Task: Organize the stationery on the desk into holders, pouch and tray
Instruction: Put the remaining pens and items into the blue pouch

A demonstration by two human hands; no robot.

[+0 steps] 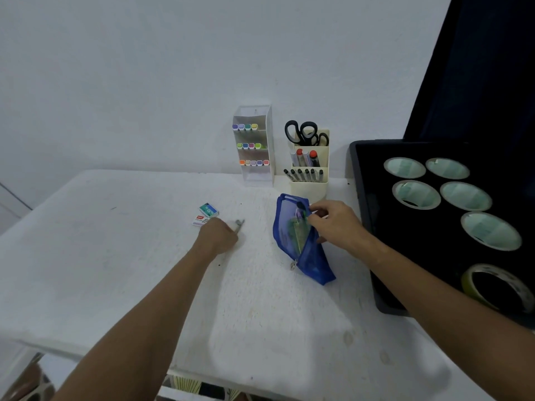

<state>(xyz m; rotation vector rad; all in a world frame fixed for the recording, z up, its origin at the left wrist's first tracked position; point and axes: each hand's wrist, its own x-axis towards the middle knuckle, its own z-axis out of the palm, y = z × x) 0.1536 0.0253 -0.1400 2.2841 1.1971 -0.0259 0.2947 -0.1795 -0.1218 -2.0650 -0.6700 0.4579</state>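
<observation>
Two small boxes (206,216) lie on the surface (144,270), just beside the left hand (220,234), whose fingers curl on a small grey clip (239,223). The right hand (335,224) pinches the pouch (301,241) mouth apart; if it slackens, contents could spill.

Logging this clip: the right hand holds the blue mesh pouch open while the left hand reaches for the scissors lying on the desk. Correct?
Not quite. The head view shows the scissors standing in the cream holder, not on the desk. The left hand is at a small grey item on the desk; the right hand does hold the blue mesh pouch open.
</observation>
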